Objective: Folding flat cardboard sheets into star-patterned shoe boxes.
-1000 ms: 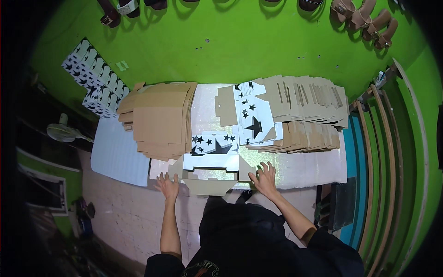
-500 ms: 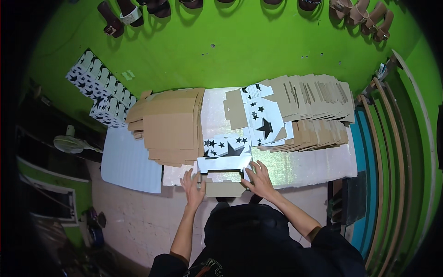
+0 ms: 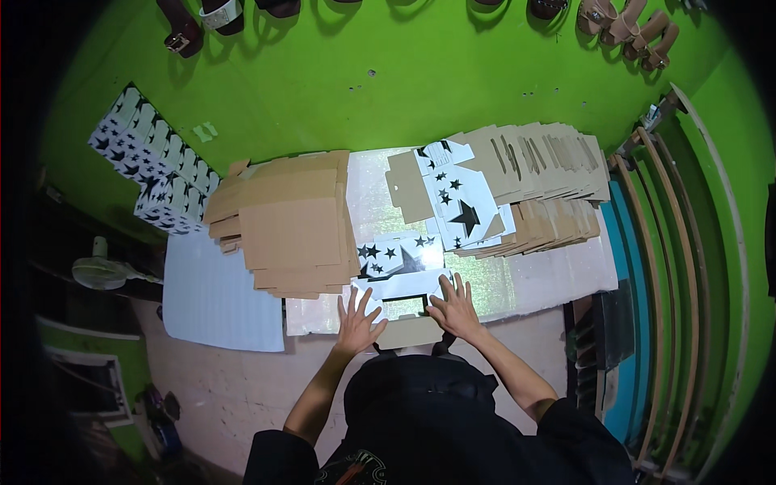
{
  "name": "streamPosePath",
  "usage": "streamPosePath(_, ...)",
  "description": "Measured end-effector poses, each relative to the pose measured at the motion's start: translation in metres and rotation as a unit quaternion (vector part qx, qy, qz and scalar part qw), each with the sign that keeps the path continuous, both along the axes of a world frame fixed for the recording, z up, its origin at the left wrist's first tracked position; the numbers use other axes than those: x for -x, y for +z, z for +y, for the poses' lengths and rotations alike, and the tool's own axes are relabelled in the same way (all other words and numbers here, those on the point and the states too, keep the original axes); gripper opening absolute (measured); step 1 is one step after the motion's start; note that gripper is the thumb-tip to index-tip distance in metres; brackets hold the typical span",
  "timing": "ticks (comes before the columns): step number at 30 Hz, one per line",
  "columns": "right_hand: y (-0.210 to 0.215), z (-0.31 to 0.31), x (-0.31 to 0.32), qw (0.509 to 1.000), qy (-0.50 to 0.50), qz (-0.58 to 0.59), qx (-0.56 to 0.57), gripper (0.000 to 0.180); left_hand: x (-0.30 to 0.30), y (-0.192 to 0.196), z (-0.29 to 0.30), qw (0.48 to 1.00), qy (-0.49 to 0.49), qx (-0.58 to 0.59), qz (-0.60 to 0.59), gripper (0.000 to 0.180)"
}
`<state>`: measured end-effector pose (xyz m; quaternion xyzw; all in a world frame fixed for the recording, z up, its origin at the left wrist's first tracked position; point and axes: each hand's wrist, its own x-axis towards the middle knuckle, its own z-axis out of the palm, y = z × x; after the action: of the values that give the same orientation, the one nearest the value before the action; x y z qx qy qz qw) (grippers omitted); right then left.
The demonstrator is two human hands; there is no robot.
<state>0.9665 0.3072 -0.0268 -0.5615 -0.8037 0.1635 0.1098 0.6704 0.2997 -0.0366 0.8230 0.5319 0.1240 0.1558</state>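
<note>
At the table's front edge, in front of me, lies a partly folded cardboard box (image 3: 402, 284), white with black stars outside. Its far panel carries the stars, and a brown flap (image 3: 411, 332) sticks out toward my body. My left hand (image 3: 358, 323) rests on the box's left side flap with its fingers spread. On the right side flap is my right hand (image 3: 457, 310), fingers likewise apart. Just beyond lies a flat white star-printed box blank (image 3: 462, 204), overlapping the brown blanks to its right.
Flat brown cardboard sheets (image 3: 291, 218) are stacked on the left. Fanned brown blanks (image 3: 550, 166) cover the back right. Finished star-printed boxes (image 3: 153, 153) are piled far left, above a fan (image 3: 101, 271). Sandals (image 3: 602, 20) hang on the green wall; a wooden rack (image 3: 659, 242) stands right.
My hands have moved inward onto the box's side flaps, the left one shifting right. The view has shifted slightly.
</note>
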Motion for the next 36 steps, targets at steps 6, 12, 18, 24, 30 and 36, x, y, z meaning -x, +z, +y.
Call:
streamPosePath(6,-0.008,-0.002,0.005,0.999,-0.029,-0.023,0.006,0.04,0.007,-0.005,0.011,0.998,-0.057,0.0,0.026,0.047)
streamPosePath(12,-0.009,-0.007,0.005,0.998,-0.056,-0.028,0.012,0.043,0.019,-0.004,0.011,0.997,-0.058,-0.019,-0.047,0.04)
streamPosePath(18,-0.007,-0.015,-0.005,0.982,-0.17,0.062,-0.046,0.055,0.037,-0.014,0.004,0.981,0.146,0.006,-0.125,0.055)
streamPosePath(24,-0.027,-0.016,-0.014,0.981,-0.182,0.058,0.034,0.061,0.028,-0.037,-0.004,0.972,0.206,0.072,-0.092,0.049)
streamPosePath(30,-0.026,-0.01,-0.032,0.979,-0.167,0.075,0.091,0.061,0.019,-0.028,0.0,0.973,0.202,0.093,-0.06,0.053)
streamPosePath(36,-0.027,-0.004,-0.027,0.982,-0.153,0.08,0.079,0.069,0.019,-0.045,-0.001,0.976,0.207,0.053,-0.032,0.059)
